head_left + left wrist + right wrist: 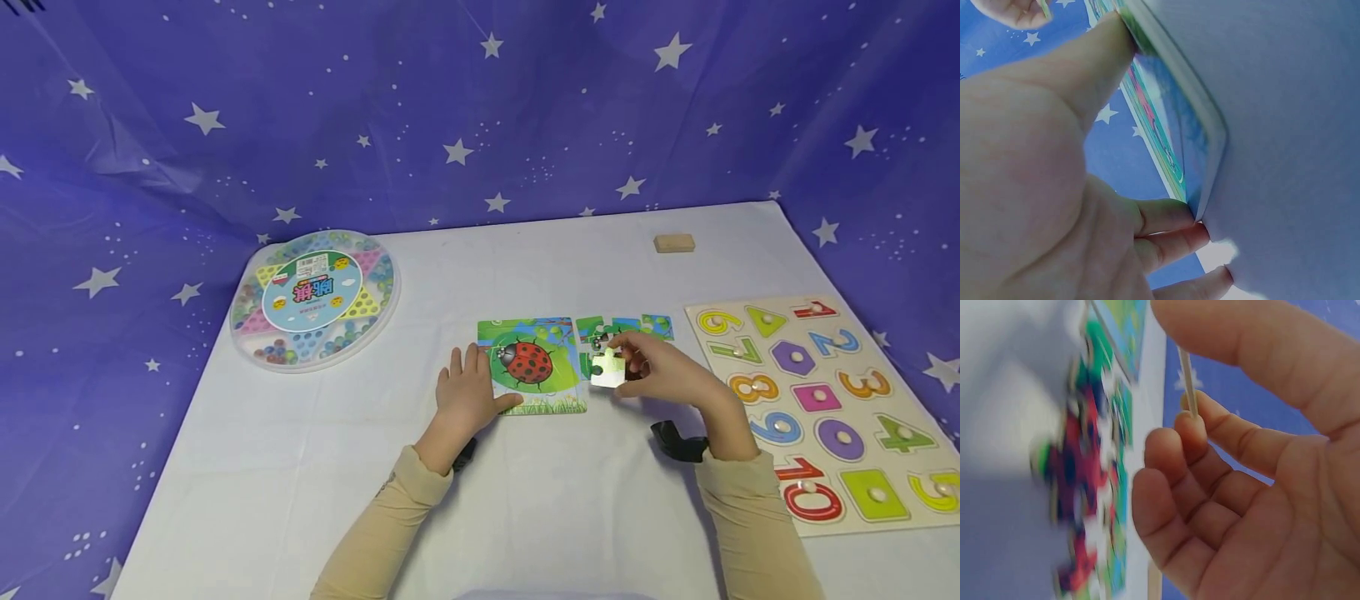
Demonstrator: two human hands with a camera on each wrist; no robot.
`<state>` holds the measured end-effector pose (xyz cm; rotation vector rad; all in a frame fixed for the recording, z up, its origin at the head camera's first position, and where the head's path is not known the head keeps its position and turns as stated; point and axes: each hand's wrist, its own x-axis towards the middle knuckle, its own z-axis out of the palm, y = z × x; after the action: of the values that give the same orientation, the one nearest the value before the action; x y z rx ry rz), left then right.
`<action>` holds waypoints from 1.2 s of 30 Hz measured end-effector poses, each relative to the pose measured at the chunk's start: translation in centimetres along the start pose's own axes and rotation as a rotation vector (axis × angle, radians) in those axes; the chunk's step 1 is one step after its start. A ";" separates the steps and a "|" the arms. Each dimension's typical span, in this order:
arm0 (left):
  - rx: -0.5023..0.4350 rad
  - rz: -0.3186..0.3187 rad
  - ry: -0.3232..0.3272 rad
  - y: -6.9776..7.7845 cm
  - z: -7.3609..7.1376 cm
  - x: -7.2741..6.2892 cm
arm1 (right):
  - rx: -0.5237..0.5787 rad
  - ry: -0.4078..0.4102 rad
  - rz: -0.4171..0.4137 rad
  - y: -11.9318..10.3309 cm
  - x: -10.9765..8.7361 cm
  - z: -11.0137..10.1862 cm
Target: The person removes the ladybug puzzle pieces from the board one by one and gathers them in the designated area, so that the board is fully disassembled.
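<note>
My left hand [467, 398] lies at the left edge of a square ladybug picture board [558, 379], fingers extended along the edge and thumb over its lower part. In the left wrist view the thumb [1100, 59] and fingertips touch the board's rim. My right hand [671, 372] pinches a jigsaw piece [609, 372] between thumb and fingers, just right of the board; its pale, shiny face shows in the head view. The right wrist view shows that piece edge-on. Several other jigsaw pieces [657, 325], green, blue and red, lie beneath and behind the right hand, partly hidden by it.
A number-and-shape peg board [813, 423] lies at the right. Back left is a round, clear-lidded marble game box [318, 300]. A small wooden block [674, 242] sits near the table's back edge. A starry purple cloth [420, 108] hangs behind the white table.
</note>
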<state>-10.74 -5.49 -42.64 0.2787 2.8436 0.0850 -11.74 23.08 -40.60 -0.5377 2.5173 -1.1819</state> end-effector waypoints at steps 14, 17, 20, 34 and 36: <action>0.009 0.000 -0.005 0.0 0.1 0.0 | -0.132 -0.041 0.164 2.0 -5.8 -3.7; 0.005 0.002 -0.002 0.0 0.0 0.0 | -0.148 -0.066 0.222 2.3 -6.2 -3.6; 0.010 0.002 -0.005 0.0 0.0 0.0 | -0.163 -0.087 0.264 2.4 -6.5 -3.5; 0.008 0.025 0.023 -0.3 0.2 0.1 | -0.115 -0.037 0.045 -0.8 -2.8 -1.5; -0.002 0.036 0.036 -0.5 0.2 0.1 | -0.105 -0.053 -0.005 -1.6 -1.5 -0.5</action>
<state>-10.83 -5.93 -42.94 0.3313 2.8747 0.1009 -10.33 23.21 -38.88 -0.5939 2.5452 -1.0275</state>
